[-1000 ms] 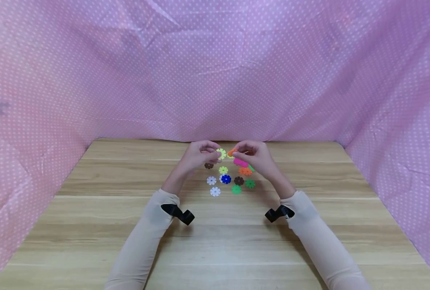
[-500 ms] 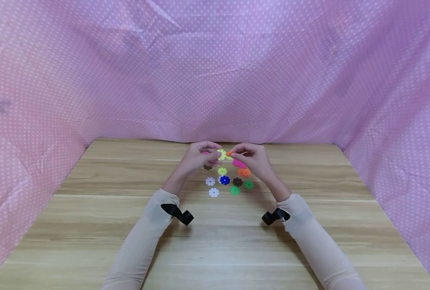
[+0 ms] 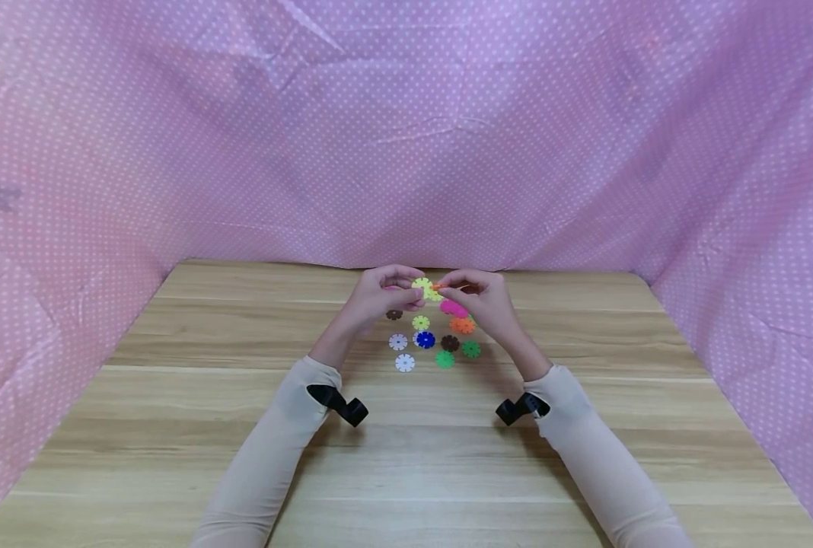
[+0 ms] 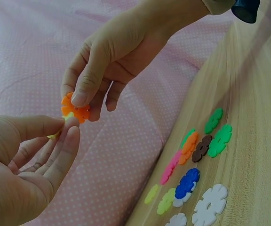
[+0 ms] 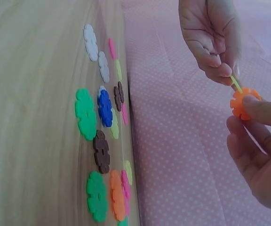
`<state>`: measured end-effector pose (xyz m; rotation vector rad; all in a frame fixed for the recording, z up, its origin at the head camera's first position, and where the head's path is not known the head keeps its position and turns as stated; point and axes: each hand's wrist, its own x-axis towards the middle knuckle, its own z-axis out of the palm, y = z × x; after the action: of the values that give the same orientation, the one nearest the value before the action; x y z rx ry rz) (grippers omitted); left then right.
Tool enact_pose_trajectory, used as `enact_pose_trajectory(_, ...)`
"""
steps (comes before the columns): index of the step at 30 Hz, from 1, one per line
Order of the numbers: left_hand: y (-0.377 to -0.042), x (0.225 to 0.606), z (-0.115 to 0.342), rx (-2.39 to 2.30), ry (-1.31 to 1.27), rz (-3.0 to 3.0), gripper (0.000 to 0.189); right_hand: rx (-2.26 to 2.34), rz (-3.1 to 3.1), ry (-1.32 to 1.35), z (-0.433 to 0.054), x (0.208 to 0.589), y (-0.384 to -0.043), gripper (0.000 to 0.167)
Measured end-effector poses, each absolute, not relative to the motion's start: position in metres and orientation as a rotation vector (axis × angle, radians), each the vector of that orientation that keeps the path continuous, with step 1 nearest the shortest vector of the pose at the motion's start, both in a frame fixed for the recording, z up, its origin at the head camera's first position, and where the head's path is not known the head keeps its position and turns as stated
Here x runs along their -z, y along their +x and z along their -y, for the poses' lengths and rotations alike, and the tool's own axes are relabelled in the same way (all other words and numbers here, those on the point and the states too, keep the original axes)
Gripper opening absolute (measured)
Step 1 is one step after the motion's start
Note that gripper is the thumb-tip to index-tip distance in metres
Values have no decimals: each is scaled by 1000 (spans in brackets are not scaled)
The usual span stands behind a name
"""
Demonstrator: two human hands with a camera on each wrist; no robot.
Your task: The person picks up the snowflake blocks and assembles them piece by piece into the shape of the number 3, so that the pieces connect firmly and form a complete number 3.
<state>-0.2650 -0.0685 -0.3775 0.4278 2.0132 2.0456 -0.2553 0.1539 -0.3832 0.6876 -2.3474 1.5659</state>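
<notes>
My left hand [image 3: 387, 295] pinches a yellow notched plastic disc [image 3: 421, 285] by its edge, held up above the table. Between the thumb and fingers of my right hand [image 3: 480, 297] is an orange notched disc [image 5: 243, 103]. The two discs meet edge to edge and cross at an angle; in the right wrist view the yellow one shows edge-on at the orange rim. Below the hands lie more such discs, among them a blue disc [image 3: 425, 340] overlapping a white one, a brown disc [image 3: 451, 343] and a pink disc [image 3: 454, 307].
The loose discs lie in a loose cluster on the wooden table [image 3: 406, 464], with a white disc [image 3: 405, 363] and a green disc [image 3: 444, 359] nearest me. A pink dotted cloth [image 3: 406, 152] hangs behind the table and along both sides.
My two hands have come together, bringing the orange disc leftward to the yellow one. The orange disc has turned to appear more edge-on in the head view.
</notes>
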Motion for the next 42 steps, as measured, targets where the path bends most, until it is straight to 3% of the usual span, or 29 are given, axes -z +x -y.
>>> enact_pose_trajectory(19, -267, 382, 72, -2012, 428, -2007, 35, -1625, 2322, 823, -159, 383, -258, 8)
enact_pose_trajectory(42, -261, 380, 62, -2115, 443, -1941, 34, -1740, 2222, 806, -159, 381, -257, 7)
